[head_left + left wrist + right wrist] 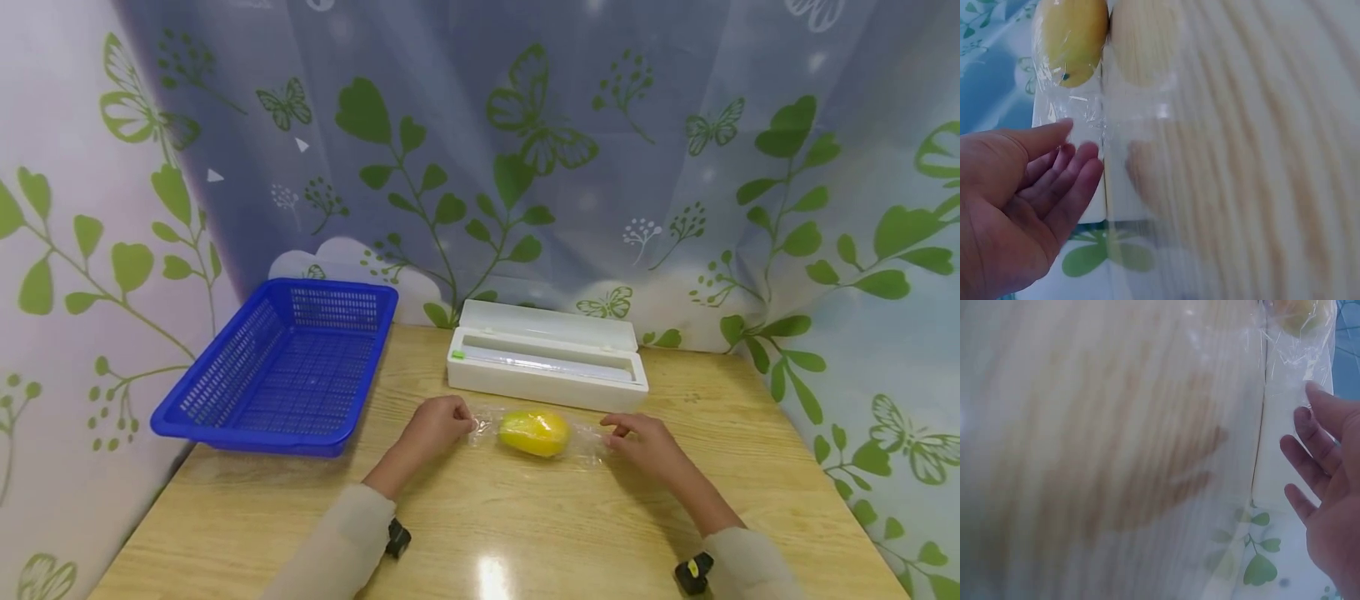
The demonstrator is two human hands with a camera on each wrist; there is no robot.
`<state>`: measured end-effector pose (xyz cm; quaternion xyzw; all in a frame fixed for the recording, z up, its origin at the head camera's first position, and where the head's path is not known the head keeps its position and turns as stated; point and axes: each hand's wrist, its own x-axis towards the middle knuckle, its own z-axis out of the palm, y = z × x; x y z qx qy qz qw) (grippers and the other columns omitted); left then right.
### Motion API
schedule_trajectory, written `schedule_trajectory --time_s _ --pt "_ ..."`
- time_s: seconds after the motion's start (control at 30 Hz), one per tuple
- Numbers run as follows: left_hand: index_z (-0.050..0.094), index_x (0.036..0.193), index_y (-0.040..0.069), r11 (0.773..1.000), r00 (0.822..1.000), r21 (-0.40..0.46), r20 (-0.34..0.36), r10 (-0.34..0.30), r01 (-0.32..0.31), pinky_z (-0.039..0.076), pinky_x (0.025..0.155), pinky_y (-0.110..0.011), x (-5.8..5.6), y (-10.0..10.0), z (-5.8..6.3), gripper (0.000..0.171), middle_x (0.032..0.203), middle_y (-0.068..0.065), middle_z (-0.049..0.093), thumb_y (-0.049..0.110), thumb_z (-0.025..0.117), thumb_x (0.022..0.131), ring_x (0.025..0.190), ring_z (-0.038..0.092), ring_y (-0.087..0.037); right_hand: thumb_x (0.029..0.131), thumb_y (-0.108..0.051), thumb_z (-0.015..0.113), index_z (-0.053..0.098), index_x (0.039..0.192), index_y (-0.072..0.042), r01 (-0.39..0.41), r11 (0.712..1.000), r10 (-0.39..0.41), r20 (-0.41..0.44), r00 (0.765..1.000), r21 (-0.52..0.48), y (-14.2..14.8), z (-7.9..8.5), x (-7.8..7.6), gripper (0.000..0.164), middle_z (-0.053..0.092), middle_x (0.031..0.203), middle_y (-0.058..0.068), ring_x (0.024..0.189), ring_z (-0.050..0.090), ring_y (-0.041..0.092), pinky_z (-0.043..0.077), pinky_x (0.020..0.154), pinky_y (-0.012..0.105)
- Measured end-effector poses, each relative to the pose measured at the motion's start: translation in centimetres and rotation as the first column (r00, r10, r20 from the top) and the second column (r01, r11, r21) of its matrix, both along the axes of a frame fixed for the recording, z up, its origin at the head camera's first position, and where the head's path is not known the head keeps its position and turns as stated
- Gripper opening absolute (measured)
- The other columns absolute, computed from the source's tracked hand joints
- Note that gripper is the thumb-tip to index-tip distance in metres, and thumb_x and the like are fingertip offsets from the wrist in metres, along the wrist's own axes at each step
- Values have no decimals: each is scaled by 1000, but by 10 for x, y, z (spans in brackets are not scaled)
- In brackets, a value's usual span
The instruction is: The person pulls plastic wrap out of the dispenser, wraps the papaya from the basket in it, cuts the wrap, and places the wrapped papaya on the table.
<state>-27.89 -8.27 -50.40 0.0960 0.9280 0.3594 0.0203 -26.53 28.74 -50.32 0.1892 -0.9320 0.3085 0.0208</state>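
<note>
A yellow mango (534,432) lies on the wooden table inside clear plastic film (591,448), whose loose ends stick out on both sides. At the film's left end is my left hand (437,423); the left wrist view shows its thumb and fingers (1079,181) bent loosely, with a gap between them. My right hand (642,442) is by the film's right end. Its fingers (1310,465) are spread and relaxed in the right wrist view, the thumb near the film's edge. Whether either hand touches the film, I cannot tell.
Just behind the mango stands a long white box (547,392), its lid raised and a roll (543,363) inside. A blue plastic basket (348,429) stands at the left of the wooden table (570,533). Patterned curtains (465,125) hang behind and at both sides.
</note>
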Motion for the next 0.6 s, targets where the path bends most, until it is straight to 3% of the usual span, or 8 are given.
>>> schedule_trajectory --time_s 0.17,0.33,0.5,0.6 --pt "67 103 16 989 995 -142 -95 33 -46 49 71 -34 -2 6 2 24 95 3 62 28 80 86 84 60 -14 92 -14 73 77 102 -10 -41 998 46 -93 995 52 -4 -2 -3 11 70 88 -5 82 58 13 50 70 28" --pt "66 123 16 983 986 -185 -162 -31 0 54 83 -42 -3 8 1 40 122 -4 61 21 81 86 113 59 -24 91 -9 73 77 98 -12 -24 998 28 -71 997 52 -10 -4 -5 8 65 91 -4 88 58 15 51 76 30" --pt "72 114 17 972 981 -223 -164 -108 70 54 85 -40 -5 10 -1 27 116 -1 68 17 78 88 110 60 -22 93 -7 70 73 106 -8 -22 999 21 34 999 32 -19 -4 -6 13 69 92 1 86 61 15 53 75 32" --pt "76 106 16 968 981 -226 -138 -139 105 54 85 -39 -6 11 -1 16 106 1 72 16 76 90 102 62 -20 94 -7 69 72 103 -8 -29 999 26 75 997 29 -24 -5 -7 9 69 92 1 85 59 15 53 75 31"
